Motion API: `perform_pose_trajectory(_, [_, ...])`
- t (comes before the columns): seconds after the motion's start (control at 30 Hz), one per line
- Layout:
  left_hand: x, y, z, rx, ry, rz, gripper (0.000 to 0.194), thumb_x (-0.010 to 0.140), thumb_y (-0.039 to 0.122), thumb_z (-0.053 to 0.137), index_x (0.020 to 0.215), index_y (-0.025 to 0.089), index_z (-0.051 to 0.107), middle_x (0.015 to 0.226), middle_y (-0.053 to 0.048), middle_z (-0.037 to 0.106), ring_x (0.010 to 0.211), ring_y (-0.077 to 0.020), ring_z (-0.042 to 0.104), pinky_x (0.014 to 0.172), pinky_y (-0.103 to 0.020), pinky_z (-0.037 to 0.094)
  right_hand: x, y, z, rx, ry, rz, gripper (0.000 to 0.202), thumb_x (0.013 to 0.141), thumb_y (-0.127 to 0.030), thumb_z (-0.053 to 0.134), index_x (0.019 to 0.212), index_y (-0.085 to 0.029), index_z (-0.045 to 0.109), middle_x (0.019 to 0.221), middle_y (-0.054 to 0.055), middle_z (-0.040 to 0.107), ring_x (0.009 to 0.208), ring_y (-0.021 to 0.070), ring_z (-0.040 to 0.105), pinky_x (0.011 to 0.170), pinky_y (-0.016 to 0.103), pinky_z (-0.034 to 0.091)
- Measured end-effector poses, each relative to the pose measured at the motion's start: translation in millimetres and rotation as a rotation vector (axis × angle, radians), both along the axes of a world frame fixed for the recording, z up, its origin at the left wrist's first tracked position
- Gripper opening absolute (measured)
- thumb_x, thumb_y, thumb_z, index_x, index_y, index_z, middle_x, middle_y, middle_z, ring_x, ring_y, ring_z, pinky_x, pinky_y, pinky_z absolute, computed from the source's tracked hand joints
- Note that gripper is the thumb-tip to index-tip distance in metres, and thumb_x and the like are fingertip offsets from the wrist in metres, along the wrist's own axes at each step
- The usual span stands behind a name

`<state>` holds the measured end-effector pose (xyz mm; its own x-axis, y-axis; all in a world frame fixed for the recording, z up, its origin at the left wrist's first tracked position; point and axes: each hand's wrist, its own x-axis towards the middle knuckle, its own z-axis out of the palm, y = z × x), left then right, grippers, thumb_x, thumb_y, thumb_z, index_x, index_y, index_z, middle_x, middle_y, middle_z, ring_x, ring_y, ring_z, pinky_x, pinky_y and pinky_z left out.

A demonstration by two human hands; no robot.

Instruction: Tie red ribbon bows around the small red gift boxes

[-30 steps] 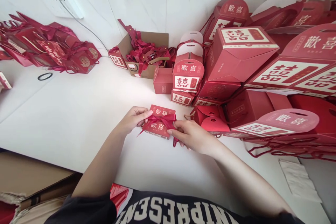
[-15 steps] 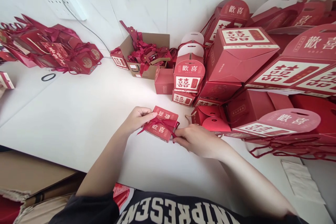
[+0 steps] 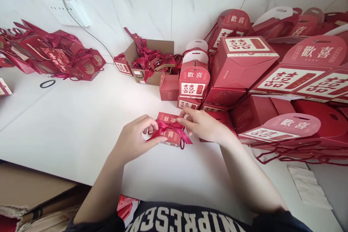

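A small red box point(image 3: 170, 139) with gold characters lies on the white table, a dark red ribbon point(image 3: 170, 125) tied in a bow across its top. At the box's left side is my left hand point(image 3: 137, 136), its thumb and fingers closed round the left loop of the ribbon. From the upper right, my right hand point(image 3: 202, 125) pinches the bow's right part at the box's top right corner. One ribbon tail hangs over the box's right side, near a dark red cord loop.
Red gift boxes point(image 3: 244, 69) are piled on the right. Behind stands a cardboard box point(image 3: 152, 77) of ribbons. Red decorated boxes point(image 3: 88, 65) and a black ring point(image 3: 47, 83) are at the left. A folded white tissue point(image 3: 308, 186) lies at the lower right.
My right hand has moved up from the box's lower right side to its top right corner. My left hand has shifted onto the ribbon's left loop. The bow looks fuller and the box has turned slightly.
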<state>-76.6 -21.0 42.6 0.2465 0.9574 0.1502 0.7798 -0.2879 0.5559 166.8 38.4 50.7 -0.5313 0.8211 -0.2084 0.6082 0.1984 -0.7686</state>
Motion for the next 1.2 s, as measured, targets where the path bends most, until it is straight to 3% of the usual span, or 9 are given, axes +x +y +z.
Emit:
perform_pose_trajectory(0.13, [10.2, -13.4, -13.5, 0.240, 0.149, 0.017, 0.014, 0.088, 0.036, 0.063, 0.091, 0.022, 0.067, 0.089, -0.002, 0.065, 0.082, -0.0153, 0.060, 0.073, -0.026, 0.045, -4.8, 7.6, -7.8, -0.077, 0.061, 0.070, 0.034, 0.091, -0.052, 0.052, 0.080, -0.020, 0.058, 0.062, -0.001, 0.061, 0.058, 0.0148, 0.056, 0.054, 0.024, 0.038])
perform_pose_trajectory(0.27, [6.3, -16.3, -24.4, 0.340, 0.120, 0.040, 0.010, 0.089, 0.028, 0.062, 0.090, 0.024, 0.071, 0.088, -0.003, 0.067, 0.084, -0.0160, 0.061, 0.076, -0.027, 0.047, -0.4, 10.5, -12.1, -0.235, 0.101, 0.146, 0.039, 0.092, -0.055, 0.049, 0.080, -0.020, 0.061, 0.059, -0.001, 0.062, 0.053, 0.0130, 0.054, 0.051, 0.024, 0.039])
perform_pose_trajectory(0.37, [2.5, -18.9, -23.8, 0.231, 0.028, 0.164, 0.014, 0.088, 0.034, 0.062, 0.083, 0.022, 0.066, 0.086, -0.004, 0.067, 0.080, -0.0170, 0.060, 0.067, -0.026, 0.046, 1.8, 13.1, -14.4, -0.251, 0.139, 0.155, 0.038, 0.091, -0.054, 0.049, 0.080, -0.019, 0.060, 0.063, -0.001, 0.064, 0.051, 0.0115, 0.053, 0.049, 0.023, 0.040])
perform_pose_trajectory(0.47, [-2.4, -20.9, -23.6, -0.031, -0.037, 0.357, 0.027, 0.092, 0.041, 0.052, 0.077, 0.021, 0.061, 0.076, -0.002, 0.065, 0.066, -0.0156, 0.056, 0.055, -0.025, 0.039, 1.9, 14.9, -15.9, -0.228, 0.149, 0.171, 0.037, 0.092, -0.052, 0.049, 0.079, -0.019, 0.059, 0.065, 0.000, 0.065, 0.050, 0.0108, 0.054, 0.048, 0.022, 0.040])
perform_pose_trajectory(0.6, [-10.4, -18.6, -30.0, -0.432, -0.298, 0.265, 0.043, 0.093, 0.047, 0.050, 0.062, 0.018, 0.060, 0.061, -0.001, 0.062, 0.061, -0.0149, 0.056, 0.059, -0.025, 0.043, 0.6, 15.7, -18.3, -0.259, 0.162, 0.197, 0.035, 0.093, -0.048, 0.048, 0.078, -0.019, 0.058, 0.067, 0.001, 0.066, 0.050, 0.0106, 0.055, 0.049, 0.022, 0.041])
perform_pose_trajectory(0.67, [-13.3, -16.6, -33.7, -0.528, -0.405, 0.205, 0.044, 0.090, 0.047, 0.054, 0.059, 0.017, 0.058, 0.059, -0.001, 0.061, 0.061, -0.0140, 0.055, 0.060, -0.024, 0.044, 0.2, 16.2, -19.9, -0.266, 0.167, 0.207, 0.035, 0.094, -0.048, 0.048, 0.078, -0.019, 0.058, 0.067, 0.001, 0.066, 0.052, 0.0108, 0.056, 0.050, 0.022, 0.042])
perform_pose_trajectory(0.97, [-20.2, -12.9, -47.6, -0.518, -0.542, 0.177, 0.038, 0.090, 0.046, 0.057, 0.067, 0.016, 0.064, 0.071, -0.004, 0.068, 0.069, -0.0143, 0.058, 0.057, -0.023, 0.042, 2.6, 24.1, -28.5, -0.314, 0.202, 0.217, 0.037, 0.093, -0.051, 0.049, 0.075, -0.018, 0.056, 0.066, 0.000, 0.065, 0.053, 0.0104, 0.057, 0.053, 0.022, 0.045])
perform_pose_trajectory(1.2, [-22.1, -9.4, -48.7, -0.474, -0.576, 0.191, 0.037, 0.091, 0.044, 0.056, 0.067, 0.017, 0.063, 0.073, -0.003, 0.070, 0.070, -0.0140, 0.059, 0.060, -0.024, 0.042, -0.4, 27.2, -28.8, -0.316, 0.194, 0.182, 0.040, 0.092, -0.052, 0.049, 0.071, -0.019, 0.052, 0.057, -0.002, 0.062, 0.045, 0.0092, 0.054, 0.046, 0.021, 0.042])
